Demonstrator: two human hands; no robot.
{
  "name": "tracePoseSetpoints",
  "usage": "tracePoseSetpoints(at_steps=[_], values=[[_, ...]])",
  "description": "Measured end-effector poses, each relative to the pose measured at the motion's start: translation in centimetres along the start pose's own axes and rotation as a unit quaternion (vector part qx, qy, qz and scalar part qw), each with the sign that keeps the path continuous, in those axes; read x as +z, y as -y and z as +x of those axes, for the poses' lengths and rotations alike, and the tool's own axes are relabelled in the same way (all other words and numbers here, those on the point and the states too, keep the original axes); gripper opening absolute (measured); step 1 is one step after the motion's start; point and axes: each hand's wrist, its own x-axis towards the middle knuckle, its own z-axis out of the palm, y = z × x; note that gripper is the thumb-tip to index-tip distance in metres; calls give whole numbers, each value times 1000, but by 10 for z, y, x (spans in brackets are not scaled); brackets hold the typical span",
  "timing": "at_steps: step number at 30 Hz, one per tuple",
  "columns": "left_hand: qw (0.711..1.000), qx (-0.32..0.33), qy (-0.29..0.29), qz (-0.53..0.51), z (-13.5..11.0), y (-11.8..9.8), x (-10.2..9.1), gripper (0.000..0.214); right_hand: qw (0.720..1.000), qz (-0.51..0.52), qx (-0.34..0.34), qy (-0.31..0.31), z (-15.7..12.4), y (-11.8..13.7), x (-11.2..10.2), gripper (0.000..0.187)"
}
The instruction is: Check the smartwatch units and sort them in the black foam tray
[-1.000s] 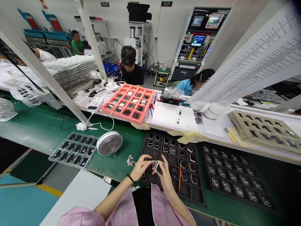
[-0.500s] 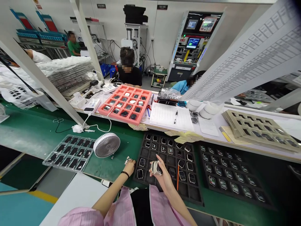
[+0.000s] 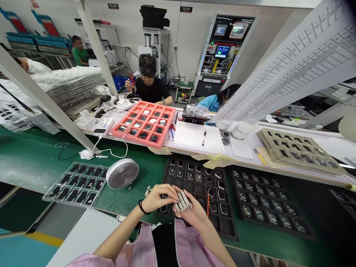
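Both hands meet before me. The right hand [image 3: 198,217] is closed around a small stack of watch cases [image 3: 183,201], while the left hand [image 3: 158,197] comes in from nine o'clock, its fingertips bunched against the stack's left end; whether they pinch anything, I cannot tell. Taking the stack as the dial's centre and straight ahead as twelve, I have it over a black tray [image 3: 200,189], whose pockets hold watches [image 3: 179,172] toward twelve, two and three. An orange stick [image 3: 208,205] lies on that tray at three, just beside my right hand. Farther out at three, a second dark tray [image 3: 259,202] holds rows of watches. Near my left hand, between nine and ten, white scraps [image 3: 147,190] lie on the green bench [image 3: 111,203]. A white fan [image 3: 122,173] stands at ten, with a clear tray [image 3: 65,203] of dark pieces [image 3: 74,180] beyond it at nine. Farther off, a pink tray [image 3: 167,135] rests at eleven, and a printed sheet [image 3: 189,137] bearing a pen [image 3: 204,137] lies just past twelve.
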Motion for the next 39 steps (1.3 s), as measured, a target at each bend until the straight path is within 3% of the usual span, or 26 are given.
tracePoseSetpoints(at_steps=[5, 11, 19, 23, 28, 32, 35, 39], values=[[996, 73, 48, -7, 15, -20, -7, 16, 998, 9, 21, 50, -3, 1, 6, 27], [997, 51, 65, -8, 22, -24, -12, 20, 998, -5, 22, 55, -5, 4, 12, 23], [984, 57, 155, 70, 27, -28, -17, 23, 996, -26, 59, 59, -4, 0, 9, 32], [980, 44, 187, 62, 24, -25, -15, 24, 995, -24, 79, 52, -4, -4, 2, 32], [985, -5, 167, 28, 22, -1, -11, 35, 997, -58, 57, 2, -4, -9, -2, 27], [979, -38, 186, 79, 23, 28, -10, 39, 994, -90, 36, -45, 1, -11, -4, 46], [960, -133, 173, 174, 17, 55, -18, 34, 990, -112, 13, -79, 5, -7, -9, 58], [924, -238, 95, 284, -3, 100, -38, 17, 982, -136, -56, -119, 5, 6, -16, 69]])
